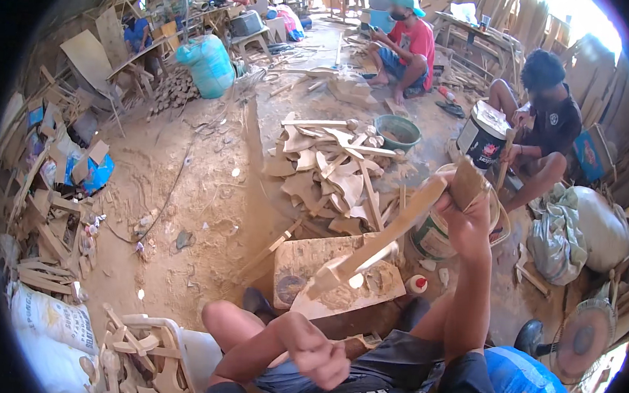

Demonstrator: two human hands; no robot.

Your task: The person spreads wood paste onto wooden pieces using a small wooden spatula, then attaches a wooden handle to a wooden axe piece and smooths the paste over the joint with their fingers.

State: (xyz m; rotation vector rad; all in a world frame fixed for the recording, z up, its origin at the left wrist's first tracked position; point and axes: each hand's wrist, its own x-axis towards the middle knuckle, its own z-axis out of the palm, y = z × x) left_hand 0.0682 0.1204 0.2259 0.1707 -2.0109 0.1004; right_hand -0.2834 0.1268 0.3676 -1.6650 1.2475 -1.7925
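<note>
My right hand (464,222) is raised at the right, its fingers closed round the upper end of a long carved wooden piece (376,249). The piece slants down to the left, and its broader end hangs over a low wooden work block (293,256). A flat brown piece (469,185) also sticks up from the right hand; I cannot tell whether it is wood or sandpaper. Low over my lap, my left hand (320,359) is curled and somewhat blurred. Beside it lies a brown, rough-looking piece (356,348); whether the fingers hold it is unclear.
Beyond the block lies a pile of carved wooden pieces (330,162), with a green basin (397,133) behind. Buckets (433,235) and a red-capped bottle (416,284) stand right. More pieces fill a white container (199,354) at left. Two people sit farther off; a fan (584,339) is at right.
</note>
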